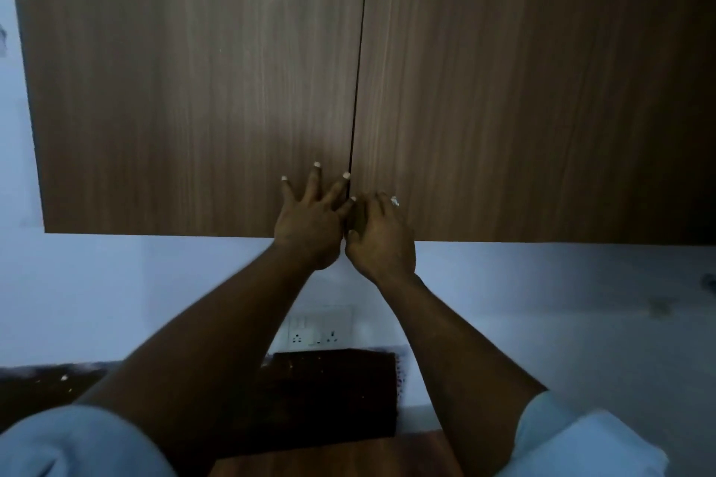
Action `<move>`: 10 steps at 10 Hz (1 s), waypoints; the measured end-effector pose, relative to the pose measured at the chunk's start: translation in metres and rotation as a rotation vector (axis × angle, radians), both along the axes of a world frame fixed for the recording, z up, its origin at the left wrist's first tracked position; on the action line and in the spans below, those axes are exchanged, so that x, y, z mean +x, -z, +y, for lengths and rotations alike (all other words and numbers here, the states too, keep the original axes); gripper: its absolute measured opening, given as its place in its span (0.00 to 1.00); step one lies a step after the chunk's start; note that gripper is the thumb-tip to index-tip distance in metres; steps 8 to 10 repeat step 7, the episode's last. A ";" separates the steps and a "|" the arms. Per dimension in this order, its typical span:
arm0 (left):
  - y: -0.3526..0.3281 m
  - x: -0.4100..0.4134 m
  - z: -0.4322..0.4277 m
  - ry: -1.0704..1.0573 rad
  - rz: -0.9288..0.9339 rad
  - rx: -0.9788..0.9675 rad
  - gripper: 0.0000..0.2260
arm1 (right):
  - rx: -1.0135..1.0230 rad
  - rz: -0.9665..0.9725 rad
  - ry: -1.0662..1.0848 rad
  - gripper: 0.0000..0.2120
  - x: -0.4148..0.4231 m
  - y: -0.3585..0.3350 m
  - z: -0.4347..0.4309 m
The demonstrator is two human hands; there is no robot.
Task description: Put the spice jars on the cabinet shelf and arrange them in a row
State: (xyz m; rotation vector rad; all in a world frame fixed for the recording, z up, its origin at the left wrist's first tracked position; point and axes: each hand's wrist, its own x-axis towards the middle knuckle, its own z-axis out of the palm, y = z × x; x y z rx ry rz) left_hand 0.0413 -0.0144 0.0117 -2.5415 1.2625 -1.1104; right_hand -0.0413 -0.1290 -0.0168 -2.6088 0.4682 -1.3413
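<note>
Left grip point(310, 223) spread flat on left door point(193, 89); right grip point(381, 240) curled onto right door point(523, 89) edge at the seam point(358, 70). Both doors closed. Shelf hidden, spice jars not in view. Judgement: pull right edge outward, ease left palm off, keep fingertips out of the gap.

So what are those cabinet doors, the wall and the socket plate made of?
The cabinet doors look like matte wood-grain laminate: straight even brown streaks, no knots; veneer is possible. The wall looks like painted plaster, pale and smooth. The socket plate looks like white plastic, flat and slightly shiny.
</note>
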 end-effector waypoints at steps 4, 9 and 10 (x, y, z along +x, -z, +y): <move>0.007 -0.005 0.001 -0.054 0.018 0.009 0.41 | 0.074 0.117 -0.155 0.30 -0.023 -0.013 -0.023; -0.001 -0.025 0.018 -0.010 0.075 -0.011 0.40 | 0.098 0.060 -0.294 0.24 -0.076 -0.045 0.013; -0.001 -0.025 0.018 -0.010 0.075 -0.011 0.40 | 0.098 0.060 -0.294 0.24 -0.076 -0.045 0.013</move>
